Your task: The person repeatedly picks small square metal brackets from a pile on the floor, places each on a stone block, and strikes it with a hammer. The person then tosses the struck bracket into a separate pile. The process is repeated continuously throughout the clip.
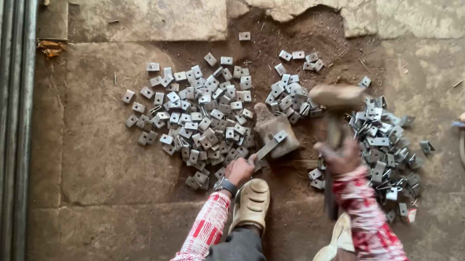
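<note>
Left hand (pixel 239 171) pinching strip (pixel 268 147) on block (pixel 276 129); right hand (pixel 341 157) fisted round hammer (pixel 336 98), raised at 1 o'clock. Risk: off-centre blow striking fingers.

Soft, even daylight covers the scene with no glare and only faint shadows beneath the scattered metal pieces (pixel 200 117). The hammer (pixel 336 99) and right hand (pixel 342 157) at centre right are smeared by motion blur. The metal bars (pixel 2 114) along the left edge look dim and slightly soft.
</note>
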